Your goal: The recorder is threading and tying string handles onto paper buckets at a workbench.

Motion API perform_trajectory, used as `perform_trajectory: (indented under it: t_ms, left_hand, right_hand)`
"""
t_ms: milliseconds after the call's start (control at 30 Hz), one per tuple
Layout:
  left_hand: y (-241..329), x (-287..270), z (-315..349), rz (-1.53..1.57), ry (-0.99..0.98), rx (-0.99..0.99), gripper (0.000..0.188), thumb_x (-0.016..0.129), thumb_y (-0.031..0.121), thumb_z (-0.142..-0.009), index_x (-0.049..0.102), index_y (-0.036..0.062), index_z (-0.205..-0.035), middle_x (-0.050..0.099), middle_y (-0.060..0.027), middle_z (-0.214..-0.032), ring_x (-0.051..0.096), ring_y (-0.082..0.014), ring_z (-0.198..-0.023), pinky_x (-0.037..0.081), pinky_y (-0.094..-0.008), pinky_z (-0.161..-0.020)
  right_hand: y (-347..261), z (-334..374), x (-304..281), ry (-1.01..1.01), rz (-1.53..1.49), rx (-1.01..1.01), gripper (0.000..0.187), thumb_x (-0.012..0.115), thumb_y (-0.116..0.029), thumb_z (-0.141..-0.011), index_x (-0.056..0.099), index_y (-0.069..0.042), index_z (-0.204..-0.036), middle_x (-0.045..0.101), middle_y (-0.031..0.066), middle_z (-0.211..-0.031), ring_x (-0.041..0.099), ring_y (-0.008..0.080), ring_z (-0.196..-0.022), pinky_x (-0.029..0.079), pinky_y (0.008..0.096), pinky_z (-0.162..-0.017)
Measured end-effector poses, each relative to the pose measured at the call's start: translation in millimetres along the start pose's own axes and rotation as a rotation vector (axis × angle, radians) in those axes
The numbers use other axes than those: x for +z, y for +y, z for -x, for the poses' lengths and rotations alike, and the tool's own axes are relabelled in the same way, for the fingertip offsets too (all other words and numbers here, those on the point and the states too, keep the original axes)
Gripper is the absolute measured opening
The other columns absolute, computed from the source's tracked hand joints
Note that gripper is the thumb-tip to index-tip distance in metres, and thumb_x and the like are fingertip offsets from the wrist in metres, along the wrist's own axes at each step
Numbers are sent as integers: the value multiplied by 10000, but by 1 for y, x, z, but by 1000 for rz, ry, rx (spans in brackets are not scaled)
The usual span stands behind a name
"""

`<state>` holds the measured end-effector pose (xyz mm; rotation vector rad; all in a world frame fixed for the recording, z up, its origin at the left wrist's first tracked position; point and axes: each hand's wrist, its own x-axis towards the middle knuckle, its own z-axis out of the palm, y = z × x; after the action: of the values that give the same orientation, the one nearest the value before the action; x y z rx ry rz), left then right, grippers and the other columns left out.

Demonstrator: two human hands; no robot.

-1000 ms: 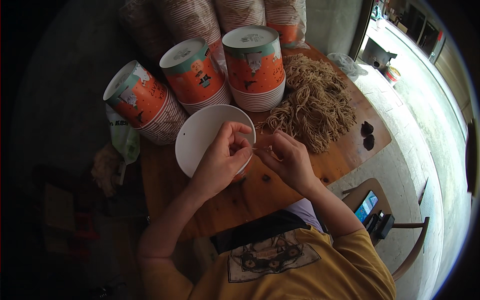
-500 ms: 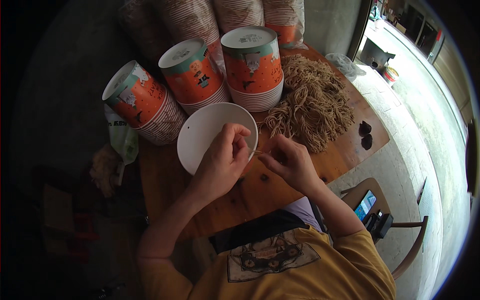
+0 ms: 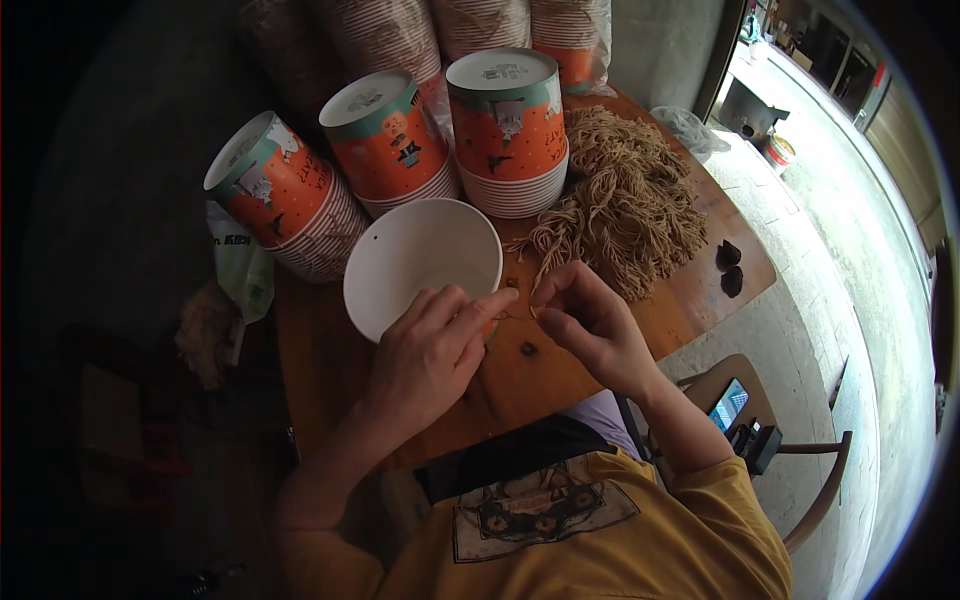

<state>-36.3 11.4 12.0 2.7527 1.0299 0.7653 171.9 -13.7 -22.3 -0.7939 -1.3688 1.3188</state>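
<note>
A white-lined paper bucket [image 3: 420, 240] sits on the table before me, its mouth tipped toward me, with a small dark hole near the left rim. My left hand [image 3: 428, 345] lies over its near right rim, curled on it, the index finger pointing right. To the right, my right hand [image 3: 595, 335] pinches a thin tan cord [image 3: 517, 316] between thumb and fingertips. That cord runs toward the bucket's right side, where my left fingers partly hide it. Beyond my right hand spreads a large heap of tan cords [image 3: 630, 210].
Behind the bucket stand upside-down stacks of orange printed paper buckets [image 3: 505, 135], with plastic-wrapped stacks [image 3: 375, 40] farther back. Two small dark pieces [image 3: 731, 270] lie by the right edge of the wooden table [image 3: 700, 310]. A chair [image 3: 765, 400] at right holds a phone [image 3: 730, 403].
My left hand has shifted down and left, its index finger now stretched out. The bucket has turned so its mouth shows more. My right hand has moved slightly right, with the cord.
</note>
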Motion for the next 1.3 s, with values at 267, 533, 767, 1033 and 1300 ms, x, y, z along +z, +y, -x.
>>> perform_trajectory:
  t_ms: [267, 533, 767, 1033, 1300]
  left_hand:
    - [3, 9, 1, 46, 62, -59, 283, 687, 79, -788, 667, 130, -1066, 514, -47, -805, 554, -229, -780, 495, -361, -699]
    - [2, 15, -3, 8, 57, -10, 140, 691, 66, -776, 655, 100, -907, 510, -43, -793, 558, -222, -769, 486, -351, -682]
    - [-3, 10, -1, -47, 46, 2, 140, 694, 81, -772, 645, 95, -902, 512, -39, -807, 565, -227, -781, 479, -367, -690]
    - [2, 13, 7, -65, 144, 82, 336, 722, 67, -735, 659, 116, -1062, 562, -28, -939, 575, -210, -823, 468, -355, -706]
    - [9, 16, 13, -114, 239, 43, 392, 715, 92, -746, 657, 150, -1130, 621, 0, -967, 609, -179, -869, 446, -359, -814]
  right_hand:
    - [-6, 3, 3, 75, 785, -51, 211, 666, -136, -811, 567, -102, -995, 480, 57, -547, 551, 176, -499, 447, 304, -505]
    - [13, 4, 7, 119, 776, -234, 120, 667, -102, -811, 588, -64, -892, 532, 47, -610, 513, 125, -508, 423, 278, -497]
    - [-1, 3, 12, 29, 619, 28, 154, 632, -164, -855, 527, -67, -912, 601, 127, -672, 624, 325, -625, 479, 406, -553]
    - [-8, 10, 23, 19, 566, -166, 171, 584, -129, -870, 481, -60, -987, 611, 153, -772, 629, 357, -719, 482, 435, -601]
    - [-22, 17, 32, -83, 461, -228, 167, 536, 20, -828, 545, -39, -983, 598, 75, -736, 628, 200, -649, 474, 292, -593]
